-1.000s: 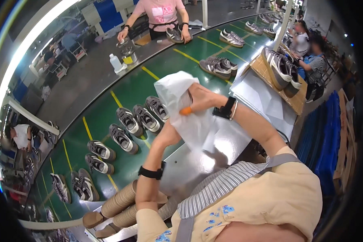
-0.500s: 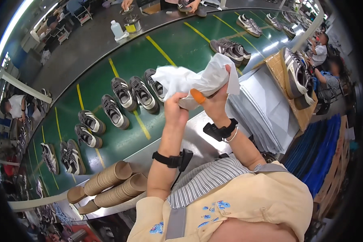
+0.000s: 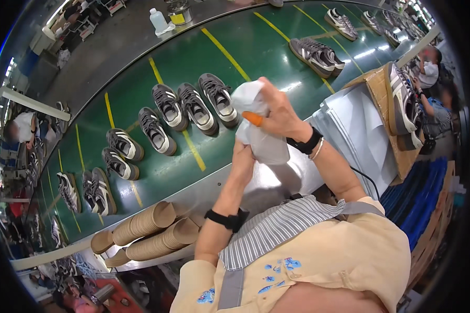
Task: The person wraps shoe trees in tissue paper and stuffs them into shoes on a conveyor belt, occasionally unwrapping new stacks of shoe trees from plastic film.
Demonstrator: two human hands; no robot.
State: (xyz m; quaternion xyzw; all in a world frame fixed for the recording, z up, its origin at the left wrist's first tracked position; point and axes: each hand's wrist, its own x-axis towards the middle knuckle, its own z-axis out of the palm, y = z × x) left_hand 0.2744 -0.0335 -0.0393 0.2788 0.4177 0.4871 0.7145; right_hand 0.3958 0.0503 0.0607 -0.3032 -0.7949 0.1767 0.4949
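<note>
**Two hands crumpling white paper above a shoe conveyor**

The right hand (image 3: 279, 112) grips the upper part of a crumpled wad of white paper (image 3: 261, 138), fingers curled and pressed into it; one fingertip wears an orange cover (image 3: 254, 119). The left hand (image 3: 244, 156) closes on the lower left side of the same wad, its fingers partly hidden behind the paper. The wad is held in the air over the near edge of the green conveyor belt (image 3: 245, 57), just above the shiny metal ledge (image 3: 277, 180) that borders the belt. Each wrist carries a black band: right (image 3: 304, 144), left (image 3: 225, 219).

On the belt, grey sneakers with white soles lie in pairs. One group of three (image 3: 196, 107) sits just left of the hands; further pairs (image 3: 122, 151) trail toward the left end, and another pair (image 3: 316, 52) lies toward the far right. Yellow lines (image 3: 227, 49) cross the belt.

At the left end of the ledge, stacks of brown paper cones (image 3: 151, 232) lie on their sides. To the right, a sheet of white paper (image 3: 357, 125) lies flat, with a cardboard box (image 3: 381, 88) holding a sneaker (image 3: 402, 104) beyond it. A plastic bottle (image 3: 157, 21) stands past the belt's far edge.
</note>
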